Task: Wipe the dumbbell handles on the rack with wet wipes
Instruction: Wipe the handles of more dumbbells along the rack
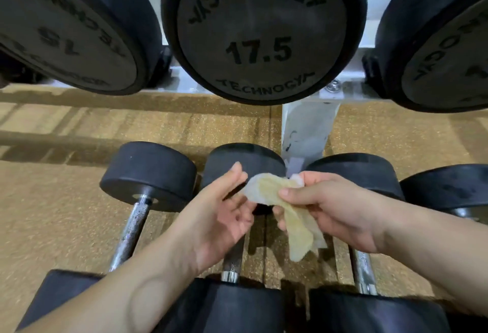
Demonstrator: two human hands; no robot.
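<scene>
Head view: my right hand (pixel 330 208) pinches the wet wipe (pixel 280 200) between thumb and fingers, above the middle dumbbell handle (pixel 232 261) in the near row. My left hand (pixel 224 216) is spread open beside it, gripping nothing. The wipe looks limp, light and damp, I judge, so it is best bunched in the palm, then wrapped round that rigid handle.

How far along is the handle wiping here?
Done: unclear, though the wipe looks yellowed. In hand: right hand pinches it, left hand open beside it, above the middle handle. Left: no handle is touched; left handle and right handle lie bare.
</scene>
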